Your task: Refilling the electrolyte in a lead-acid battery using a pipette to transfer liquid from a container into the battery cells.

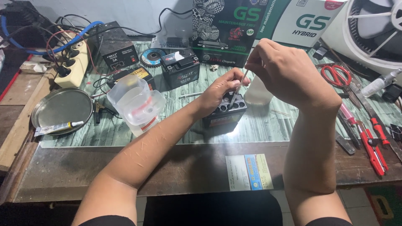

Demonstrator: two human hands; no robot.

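The left hand (217,93) steadies the small black battery (225,114) while the right hand (281,71), at one o'clock, pinches a thin rod (238,88), seemingly probing a cell; next, careful vertical withdrawal.

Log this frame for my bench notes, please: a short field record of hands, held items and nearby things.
left hand: rests on small black battery, steadying it
right hand: pinches thin rod, tip at the battery's open top cells
near left: clear plastic jug, round metal tray
near right: red scissors, red-handled pliers
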